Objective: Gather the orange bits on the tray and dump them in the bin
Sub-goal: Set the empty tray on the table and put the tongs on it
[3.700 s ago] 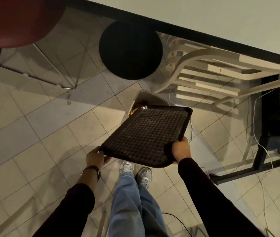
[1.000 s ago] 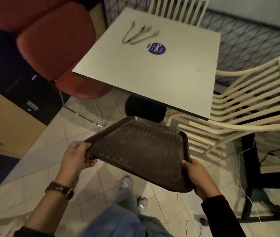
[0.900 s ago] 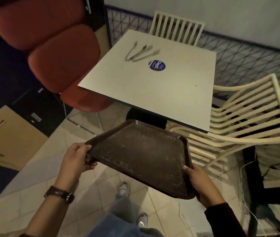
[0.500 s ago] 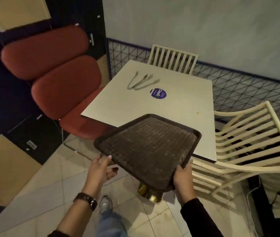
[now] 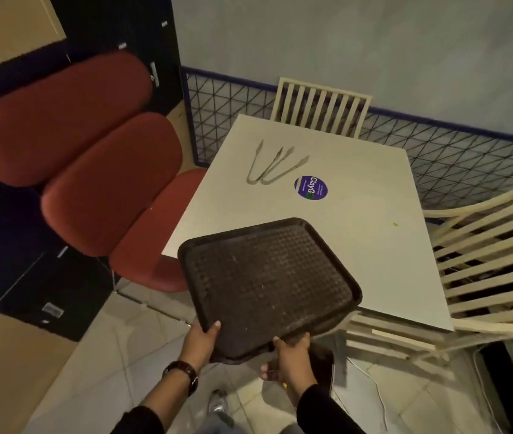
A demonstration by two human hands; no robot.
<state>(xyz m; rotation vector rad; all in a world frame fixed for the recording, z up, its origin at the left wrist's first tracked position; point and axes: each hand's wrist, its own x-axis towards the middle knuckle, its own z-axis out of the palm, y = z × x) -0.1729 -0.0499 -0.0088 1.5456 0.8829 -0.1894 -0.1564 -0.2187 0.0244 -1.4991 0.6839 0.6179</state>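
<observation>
Nearest, the left hand (image 5: 200, 343) grips the near left corner of a dark brown, rectangular plastic tray with a studded surface (image 5: 267, 286), thumb curled over the rim and fingers hidden beneath; a dark-strapped wristwatch (image 5: 183, 372) sits on that wrist; the right hand (image 5: 289, 355) holds the tray's near edge, thumb tip hooked on the rim, the other fingers underneath. The tray is held in the air, tilted, its far end over the near left corner of the square white tabletop (image 5: 358, 252); a tiny orange-yellow speck (image 5: 395, 224) lies towards the tabletop's right edge; farther back sits a round purple sticker (image 5: 310, 187), and just beyond it, towards the far left corner, two pairs of metal tongs (image 5: 274, 166) side by side. A red padded chair (image 5: 92, 170) stands left of the table; a cream slatted chair (image 5: 493, 261) right; another cream slatted chair (image 5: 320, 108) at the far edge.
</observation>
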